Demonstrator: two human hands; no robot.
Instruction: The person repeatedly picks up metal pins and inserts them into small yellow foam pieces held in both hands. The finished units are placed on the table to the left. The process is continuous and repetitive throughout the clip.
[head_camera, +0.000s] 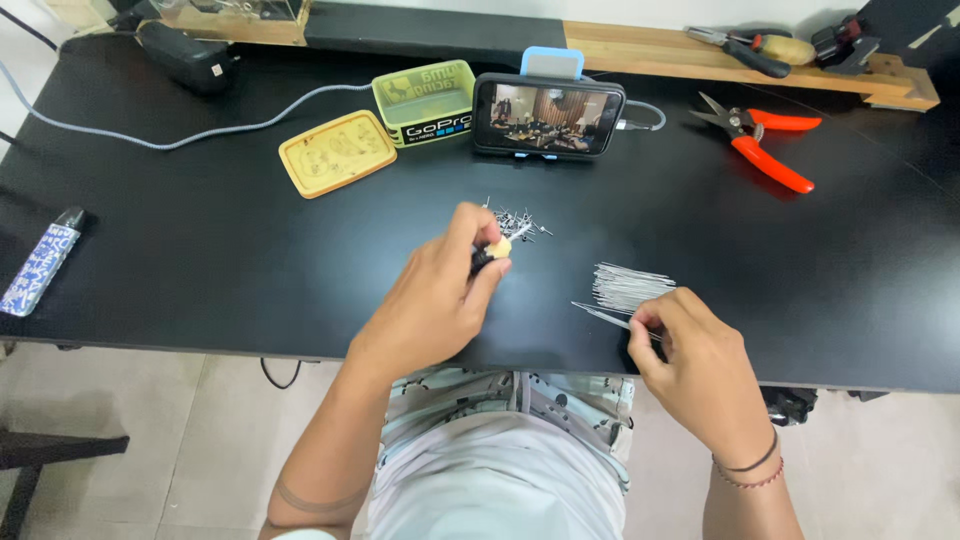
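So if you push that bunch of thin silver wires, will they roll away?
Probably a bit. The thin silver wires look round and very light, so they would likely scatter or roll on the smooth black table. They seem stiff enough to lie straight, yet slim enough to bend. The right hand touches one.

Looks like a home hobby workbench: black desk over pale tiled floor, orange-handled snips and other hand tools on a wooden shelf, a phone propped up on a stand playing video.
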